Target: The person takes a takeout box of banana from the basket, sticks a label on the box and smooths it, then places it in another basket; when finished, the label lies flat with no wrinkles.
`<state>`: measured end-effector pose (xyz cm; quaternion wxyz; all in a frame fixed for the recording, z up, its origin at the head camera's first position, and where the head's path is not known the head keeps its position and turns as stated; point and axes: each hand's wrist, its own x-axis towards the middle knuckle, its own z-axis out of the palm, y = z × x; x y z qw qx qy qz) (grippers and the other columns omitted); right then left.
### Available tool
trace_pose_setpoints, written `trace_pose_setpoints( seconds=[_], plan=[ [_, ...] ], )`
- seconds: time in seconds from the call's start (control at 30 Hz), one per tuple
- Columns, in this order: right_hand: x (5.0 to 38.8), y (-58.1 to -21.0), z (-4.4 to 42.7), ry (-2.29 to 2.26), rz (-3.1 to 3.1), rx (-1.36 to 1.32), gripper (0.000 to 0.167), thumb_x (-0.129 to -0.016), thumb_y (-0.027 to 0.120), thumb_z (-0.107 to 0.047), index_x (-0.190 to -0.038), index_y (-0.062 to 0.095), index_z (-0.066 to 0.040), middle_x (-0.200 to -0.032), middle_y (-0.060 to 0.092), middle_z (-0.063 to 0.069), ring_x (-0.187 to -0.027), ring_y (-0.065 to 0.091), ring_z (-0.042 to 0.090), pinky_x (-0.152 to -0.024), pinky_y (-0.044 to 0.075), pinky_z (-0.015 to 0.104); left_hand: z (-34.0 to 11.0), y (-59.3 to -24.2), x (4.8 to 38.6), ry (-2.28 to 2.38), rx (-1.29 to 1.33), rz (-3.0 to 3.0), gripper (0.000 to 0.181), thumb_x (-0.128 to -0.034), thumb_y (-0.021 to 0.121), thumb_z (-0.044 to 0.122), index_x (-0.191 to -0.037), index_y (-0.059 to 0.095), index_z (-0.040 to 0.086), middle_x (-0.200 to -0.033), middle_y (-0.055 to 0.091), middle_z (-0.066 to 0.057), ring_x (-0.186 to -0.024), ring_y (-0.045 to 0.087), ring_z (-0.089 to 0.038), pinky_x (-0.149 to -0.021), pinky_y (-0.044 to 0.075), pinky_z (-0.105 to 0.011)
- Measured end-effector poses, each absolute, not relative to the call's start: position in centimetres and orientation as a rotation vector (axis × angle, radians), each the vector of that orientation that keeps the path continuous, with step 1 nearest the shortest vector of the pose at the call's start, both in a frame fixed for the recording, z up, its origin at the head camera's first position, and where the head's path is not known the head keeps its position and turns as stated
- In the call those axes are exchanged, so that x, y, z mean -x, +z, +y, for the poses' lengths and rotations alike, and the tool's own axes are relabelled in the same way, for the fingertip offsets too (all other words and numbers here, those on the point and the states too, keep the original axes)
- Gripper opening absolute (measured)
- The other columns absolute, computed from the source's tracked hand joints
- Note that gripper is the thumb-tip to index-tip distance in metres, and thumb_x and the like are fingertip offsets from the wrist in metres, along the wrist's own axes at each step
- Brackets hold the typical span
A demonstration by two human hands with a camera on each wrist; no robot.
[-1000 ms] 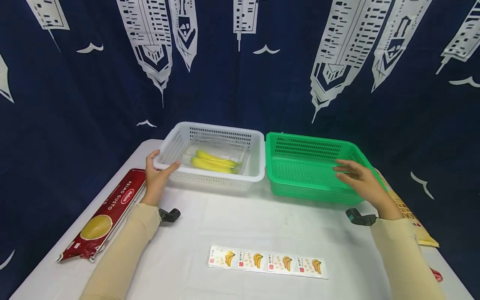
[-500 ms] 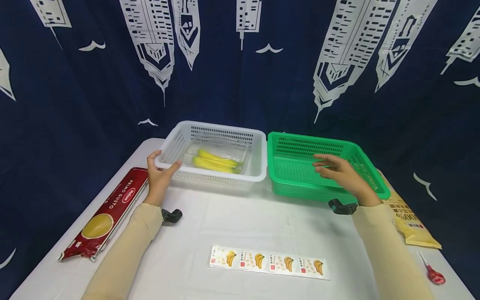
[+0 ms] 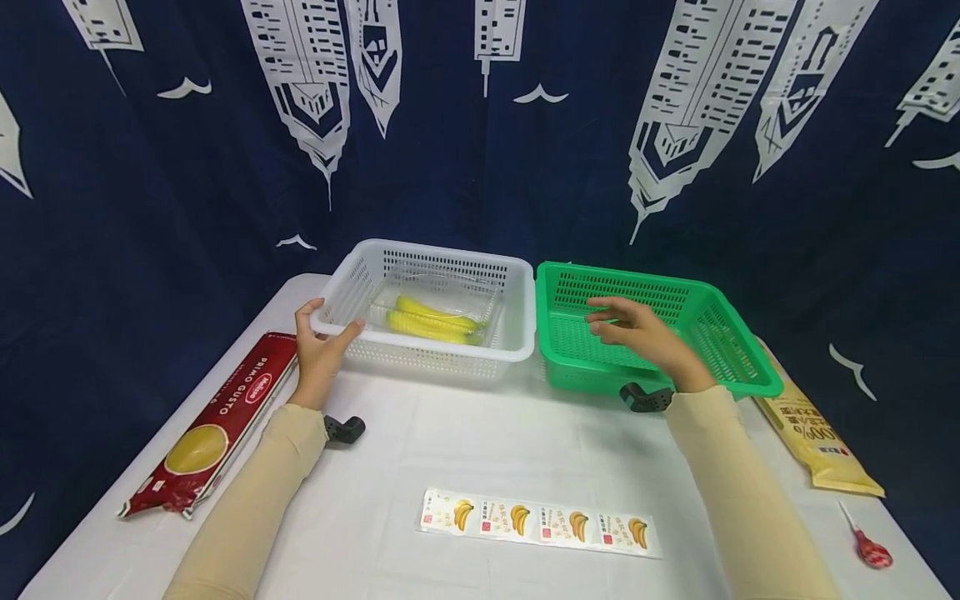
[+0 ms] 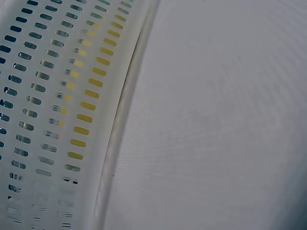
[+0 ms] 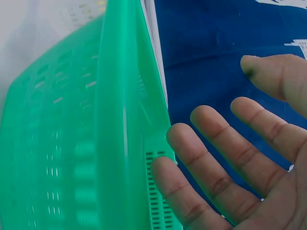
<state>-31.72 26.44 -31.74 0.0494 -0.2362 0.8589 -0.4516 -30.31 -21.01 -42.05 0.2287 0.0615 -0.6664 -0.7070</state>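
Note:
In the head view, my left hand [image 3: 318, 354] grips the near left corner of the white basket [image 3: 431, 346], its thumb along the front rim. Yellow bananas [image 3: 431, 323] lie in a clear plastic tray inside that basket. My right hand [image 3: 641, 333] hovers over the green basket [image 3: 592, 379], holding nothing. In the right wrist view the fingers of my right hand [image 5: 240, 163] are spread and slightly bent beside the green basket [image 5: 115, 120]. The left wrist view shows the perforated wall of the white basket [image 4: 103, 96] with yellow behind its slots; my left hand is outside that view.
A red pasta packet [image 3: 217, 425] lies at the left and a yellow packet [image 3: 821, 442] at the right. Near the right edge is a red lollipop [image 3: 872, 552]. A strip of banana-printed sachets [image 3: 538, 523] lies at the front of the white table [image 3: 450, 442].
My right hand has moved left across the green basket, from its right side to nearer its middle. The yellow packet and lollipop show more fully. My left hand keeps its grip on the white basket.

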Motion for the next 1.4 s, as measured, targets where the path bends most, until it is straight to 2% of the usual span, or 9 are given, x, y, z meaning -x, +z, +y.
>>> trace_pose_setpoints(
  seconds=[0.07,0.17,0.23,0.33,0.53,0.7,0.9,1.13,1.4],
  plan=[
    [31.9,-31.8,25.9,-1.377,2.613,0.706,0.054,-0.111,0.060,-0.012,-0.160,0.044,0.005,-0.149,0.057,0.035,-0.110,0.068,0.003,-0.097,0.059,0.033,-21.0,-42.1,30.4,-1.946,-0.165,-1.833,0.077,-0.0988,0.074,0.002,-0.161,0.029,0.008,-0.162,0.045,-0.019,-0.146,0.049,-0.035,-0.114,0.042,-0.038],
    [32.2,-31.8,25.0,-1.384,2.609,0.687,0.054,-0.111,0.061,-0.013,-0.160,0.045,0.004,-0.150,0.057,0.034,-0.120,0.070,0.024,-0.096,0.058,0.030,-21.0,-42.1,30.4,-1.945,-0.161,-1.838,0.077,-0.0989,0.074,0.002,-0.161,0.028,0.008,-0.162,0.045,-0.019,-0.146,0.049,-0.035,-0.115,0.042,-0.039],
    [32.4,-31.8,24.6,-1.395,2.602,0.678,0.054,-0.111,0.061,-0.013,-0.160,0.045,0.004,-0.151,0.056,0.034,-0.128,0.066,0.040,-0.095,0.058,0.028,-21.0,-42.2,30.4,-1.942,-0.161,-1.844,0.077,-0.0988,0.074,0.003,-0.161,0.028,0.008,-0.162,0.045,-0.019,-0.146,0.049,-0.034,-0.116,0.042,-0.040],
    [32.7,-31.8,23.8,-1.416,2.584,0.665,0.054,-0.111,0.061,-0.014,-0.160,0.045,0.004,-0.153,0.055,0.033,-0.134,0.058,0.052,-0.098,0.058,0.031,-21.0,-42.1,30.4,-1.948,-0.155,-1.837,0.077,-0.0985,0.074,0.002,-0.160,0.028,0.007,-0.162,0.045,-0.019,-0.146,0.049,-0.035,-0.117,0.042,-0.040],
    [33.5,-31.8,22.2,-1.496,2.512,0.648,0.053,-0.112,0.059,-0.014,-0.160,0.044,0.003,-0.156,0.053,0.031,-0.137,0.056,0.052,-0.106,0.057,0.046,-21.1,-42.2,30.5,-1.946,-0.145,-1.823,0.077,-0.0979,0.074,0.001,-0.159,0.029,0.006,-0.161,0.045,-0.020,-0.146,0.049,-0.036,-0.116,0.043,-0.040],
    [34.3,-32.1,20.7,-1.554,2.467,0.615,0.054,-0.111,0.062,-0.014,-0.160,0.045,0.003,-0.152,0.055,0.032,-0.135,0.059,0.049,-0.103,0.059,0.042,-21.1,-42.3,30.5,-1.938,-0.155,-1.835,0.077,-0.0979,0.074,0.002,-0.159,0.028,0.006,-0.161,0.045,-0.020,-0.146,0.049,-0.036,-0.117,0.043,-0.041],
    [35.1,-32.4,18.8,-1.653,2.369,0.570,0.056,-0.111,0.062,-0.012,-0.160,0.043,0.005,-0.146,0.058,0.033,-0.130,0.062,0.045,-0.107,0.056,0.050,-21.1,-42.2,30.4,-1.932,-0.158,-1.848,0.077,-0.0989,0.074,0.003,-0.160,0.028,0.008,-0.162,0.044,-0.019,-0.147,0.048,-0.035,-0.119,0.042,-0.043],
    [35.6,-32.1,16.2,-1.682,2.318,0.463,0.060,-0.111,0.060,-0.012,-0.165,0.037,0.001,-0.149,0.055,0.032,-0.109,0.069,0.019,-0.102,0.059,0.039,-21.2,-42.3,30.3,-1.934,-0.169,-1.845,0.076,-0.0989,0.075,0.004,-0.159,0.029,0.009,-0.163,0.044,-0.018,-0.147,0.048,-0.034,-0.119,0.042,-0.044],
    [36.1,-31.6,13.3,-1.675,2.286,0.302,0.069,-0.110,0.061,-0.015,-0.169,0.028,0.000,-0.162,0.043,0.030,-0.139,0.056,0.049,-0.112,0.053,0.047,-21.2,-42.3,30.5,-1.936,-0.150,-1.840,0.075,-0.0991,0.074,0.003,-0.159,0.029,0.008,-0.162,0.044,-0.019,-0.147,0.048,-0.037,-0.118,0.043,-0.044]
  ],
)
